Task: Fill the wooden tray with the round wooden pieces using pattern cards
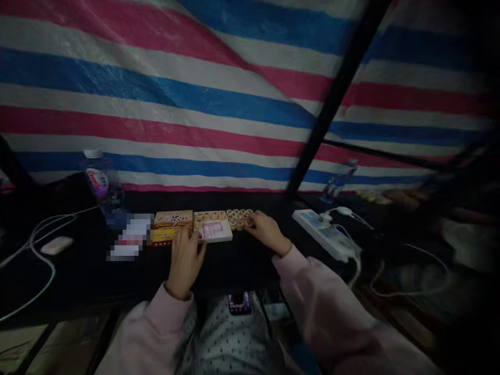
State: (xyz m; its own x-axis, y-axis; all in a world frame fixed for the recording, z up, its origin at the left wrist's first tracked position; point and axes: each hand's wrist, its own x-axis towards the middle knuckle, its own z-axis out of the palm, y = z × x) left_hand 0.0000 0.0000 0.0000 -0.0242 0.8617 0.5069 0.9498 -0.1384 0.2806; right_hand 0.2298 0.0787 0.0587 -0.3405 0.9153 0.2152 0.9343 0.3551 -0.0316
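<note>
Round wooden Chinese chess pieces stand packed in rows on the black table. My right hand reaches their right end, its bent fingertips gripping the end pieces. To the left, more pieces lie in a white box with pink print on its front part. My left hand rests at the left edge of this white box, fingers stretched forward and somewhat apart. Its fingertips overlap a yellow and red printed carton; whether they press on it I cannot tell.
A plastic bottle and a blurred-out item stand left, near a white case and cables. Right are a white power strip with cords and another bottle. A phone lies on my lap. A black pole rises behind.
</note>
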